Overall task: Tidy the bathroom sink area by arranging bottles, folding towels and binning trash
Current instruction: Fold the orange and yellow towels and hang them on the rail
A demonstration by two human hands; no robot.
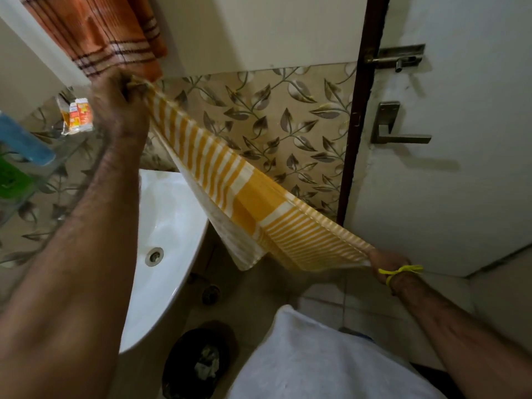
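1. We see the left hand point(121, 110) raised up by the wall, fingers curled tight round one end of the yellow striped towel point(230, 191).
2. The right hand point(387, 264) is low and out near the door point(460, 182), fist closed on the other end; a yellow thread point(398, 272) is tied at that wrist.
3. The towel hangs stretched between both hands, slanting over the right side of the sink point(172, 226). It looks already doubled lengthwise, a paler layer showing underneath, so we judge the pull is there to flatten it before the next fold.
4. An orange striped towel point(115, 36) hangs at the top left, just above the left hand; not touched.
5. A glass shelf point(66, 156) on the left carries small tubes point(80, 115) and a blue item point(23, 139); labels too blurred to read.
6. A dark bin point(198, 364) sits on the floor below the sink with crumpled trash inside, so some binning seems done.
7. Next we would bring the two ends together.
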